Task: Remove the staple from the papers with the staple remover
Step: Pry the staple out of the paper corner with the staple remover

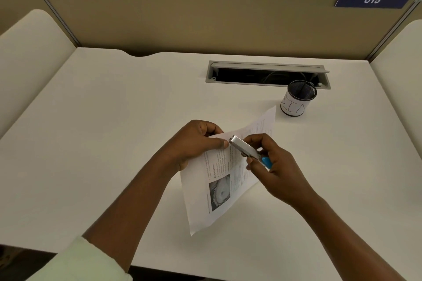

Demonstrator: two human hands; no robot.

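My left hand (pixel 194 141) pinches the top corner of the printed papers (pixel 219 189), lifting them off the white desk; its thumb presses on the corner. My right hand (pixel 271 164) grips a silver staple remover (pixel 245 149) with a blue handle end. The remover's metal tip rests against the papers' corner right beside my left thumb. The staple itself is too small to make out under the tip.
A black mesh pen cup (pixel 296 99) with a white label stands at the back right, just beyond the papers' far corner. Behind it an open grey cable tray (pixel 267 67) is set into the desk (pixel 102 143). Beige partition walls enclose the desk.
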